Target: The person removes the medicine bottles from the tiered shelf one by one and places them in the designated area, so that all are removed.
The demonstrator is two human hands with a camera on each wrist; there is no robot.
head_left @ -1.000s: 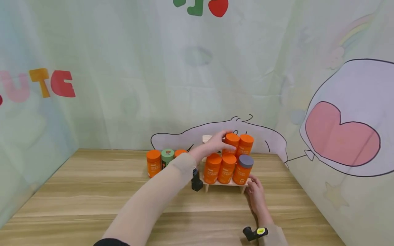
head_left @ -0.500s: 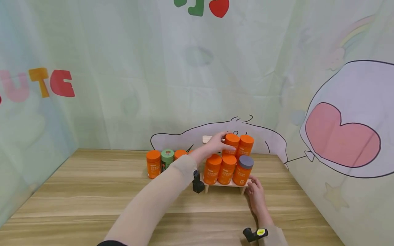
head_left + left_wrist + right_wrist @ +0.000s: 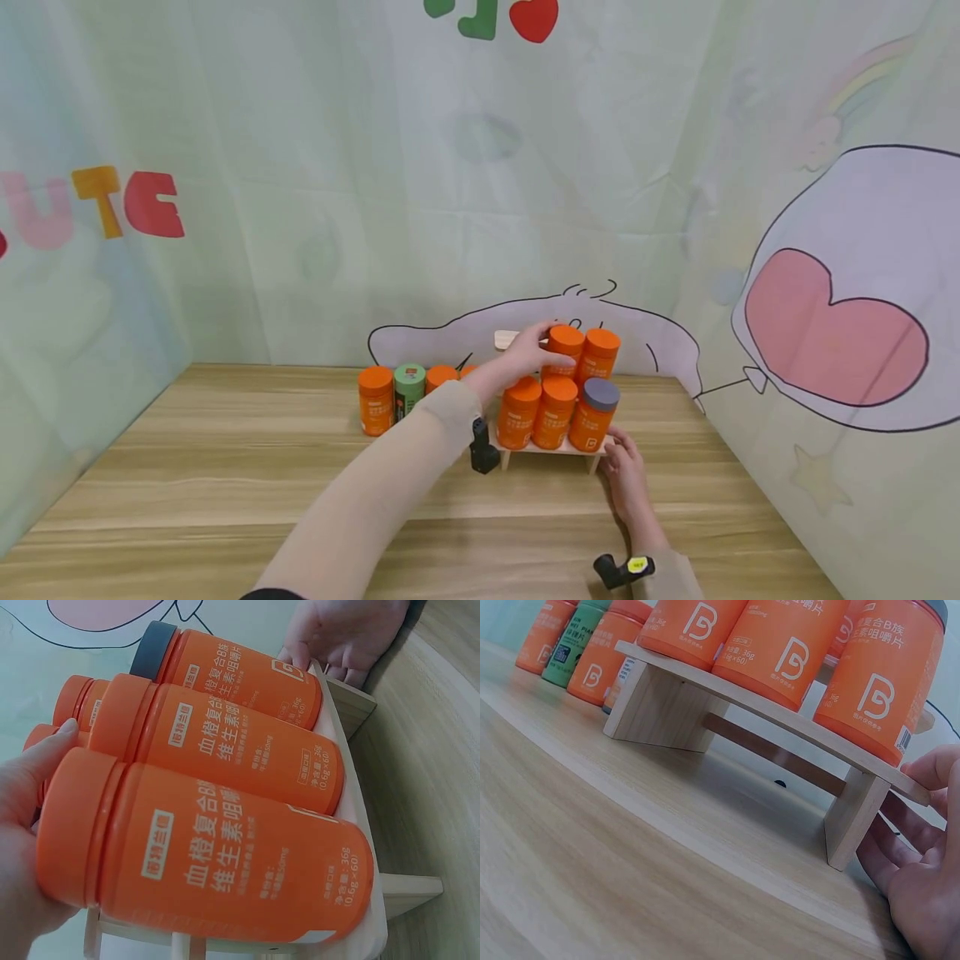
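My left hand [image 3: 527,350] reaches over the front row and grips an orange supplement bottle [image 3: 566,338] on the upper tier of a small wooden step rack [image 3: 551,449]. Beside it, to the right, stands another orange bottle [image 3: 601,353]. Along the lower tier are two orange-capped bottles [image 3: 516,417] and one grey-capped bottle [image 3: 592,423]. In the left wrist view, the thumb of my left hand [image 3: 30,802] shows behind the front bottles, which hide most of the held one. My right hand [image 3: 930,847] holds the right end of the rack, thumb and fingers at the shelf edge.
Left of the rack, a row on the wooden table [image 3: 247,467] has an orange bottle [image 3: 375,402], a green bottle [image 3: 408,385] and more orange ones, partly hidden by my left sleeve [image 3: 390,475]. A printed curtain [image 3: 300,208] hangs behind and along the sides.
Almost nothing differs. My left wrist shifts very slightly right and down, while its grip on the orange bottle and my right hand on the rack stay the same.
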